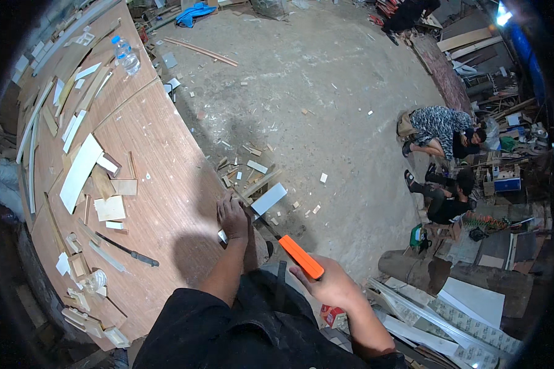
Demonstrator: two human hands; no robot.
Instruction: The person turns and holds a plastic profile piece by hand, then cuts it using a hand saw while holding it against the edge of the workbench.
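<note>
My right hand (332, 283) is closed around the orange handle of a hand saw (301, 256). Its thin dark blade, seen nearly edge-on, runs up and left to the table's edge. At that edge my left hand (232, 216) presses down with fingers together on a white-faced wood piece (269, 198), which juts out over the floor. Part of this piece is hidden beneath the hand. Close by, a narrow wood strip (261, 183) points the same way; whether it lies on the table or lower I cannot tell.
The plywood table (166, 154) carries white and brown offcuts (82, 172), a black-handled tool (143, 257) and clear plastic bottles (127, 58). Scraps litter the concrete floor (326, 104). Two people (446, 197) sit at the right among piled materials. Boards (474, 301) lie lower right.
</note>
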